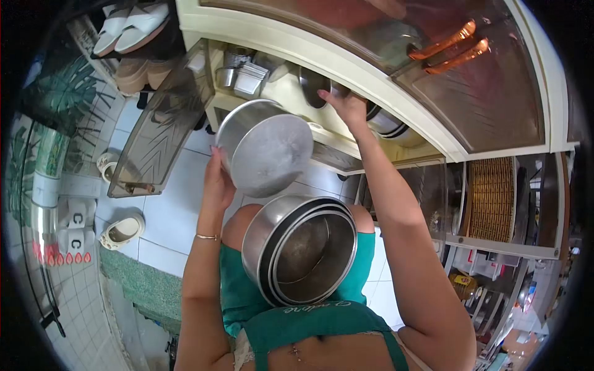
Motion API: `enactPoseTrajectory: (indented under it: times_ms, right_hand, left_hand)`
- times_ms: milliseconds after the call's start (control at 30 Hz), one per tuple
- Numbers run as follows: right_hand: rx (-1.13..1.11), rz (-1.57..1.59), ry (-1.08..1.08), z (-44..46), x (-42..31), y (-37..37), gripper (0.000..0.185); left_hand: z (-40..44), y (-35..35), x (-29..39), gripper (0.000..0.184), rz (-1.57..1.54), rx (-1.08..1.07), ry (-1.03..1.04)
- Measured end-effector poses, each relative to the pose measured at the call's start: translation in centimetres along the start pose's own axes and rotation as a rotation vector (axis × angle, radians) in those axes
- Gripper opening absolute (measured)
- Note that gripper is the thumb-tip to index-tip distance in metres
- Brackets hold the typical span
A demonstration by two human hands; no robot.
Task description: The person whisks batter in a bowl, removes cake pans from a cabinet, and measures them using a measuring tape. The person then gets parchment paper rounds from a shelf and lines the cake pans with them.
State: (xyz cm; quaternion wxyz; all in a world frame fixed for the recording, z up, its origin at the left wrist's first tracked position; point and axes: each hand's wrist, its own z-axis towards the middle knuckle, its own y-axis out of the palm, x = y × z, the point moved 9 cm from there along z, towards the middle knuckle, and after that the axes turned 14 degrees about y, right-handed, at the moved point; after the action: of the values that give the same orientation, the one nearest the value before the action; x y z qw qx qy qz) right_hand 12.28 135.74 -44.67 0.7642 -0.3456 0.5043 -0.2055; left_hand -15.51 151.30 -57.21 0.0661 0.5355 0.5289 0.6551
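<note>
My left hand [219, 179] is closed on the side of a round metal cake pan [273, 154], held tilted with its flat dull base towards me. Across my lap lies a nest of round metal cake pans [249, 247], one inside another, their open mouths facing up and towards me. My right hand [348, 110] reaches into the low cabinet, its thumb over the edge of another round metal pan [312, 86]; the other fingers are mostly hidden. Just right of that hand, more round pans [387, 122] sit inside the cabinet.
Rectangular metal tins [250, 79] stand at the cabinet's left. A glazed door [164, 130] hangs open on the left, and a drop-down panel [337, 157] is below. Shoes [122, 232] lie on the tiled floor [164, 216]. A rack with a wicker basket [492, 198] stands right.
</note>
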Motion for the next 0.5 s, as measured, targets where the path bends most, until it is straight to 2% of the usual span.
enactPoseTrajectory:
  times_ms: [67,167,267,367,400,433,500]
  right_hand:
    - [0.015,-0.029,0.168,-1.1,-0.9,-0.8,0.072]
    - [0.363,-0.111,-0.02,-4.3,-1.8,-3.2,0.08]
    - [0.425,-0.042,-0.202,-7.4,-2.9,-5.1,0.085]
    - [0.222,-0.067,-0.253,-9.4,-3.6,-5.5,0.093]
    - [0.223,-0.049,-0.316,-10.4,-4.1,-6.1,0.096]
    - [0.144,0.042,-0.21,-11.1,-3.2,-6.4,0.098]
    - [0.167,0.153,-0.085,-12.8,-2.0,-7.8,0.1]
  left_hand:
    - [-0.5,0.8,-0.3,0.05,-0.066,0.073,-0.054]
    - [-0.7,0.5,-1.3,0.05,-0.174,0.107,-0.104]
    - [-0.3,-0.8,-1.5,0.04,-0.148,0.07,-0.047]
    - [0.3,0.1,0.2,0.031,0.123,-0.126,0.174]
    - [0.0,1.1,0.8,0.029,0.213,-0.139,0.183]
    - [-0.4,2.2,1.6,0.028,0.301,-0.151,0.192]
    - [-1.1,4.4,3.0,0.028,0.47,-0.209,0.215]
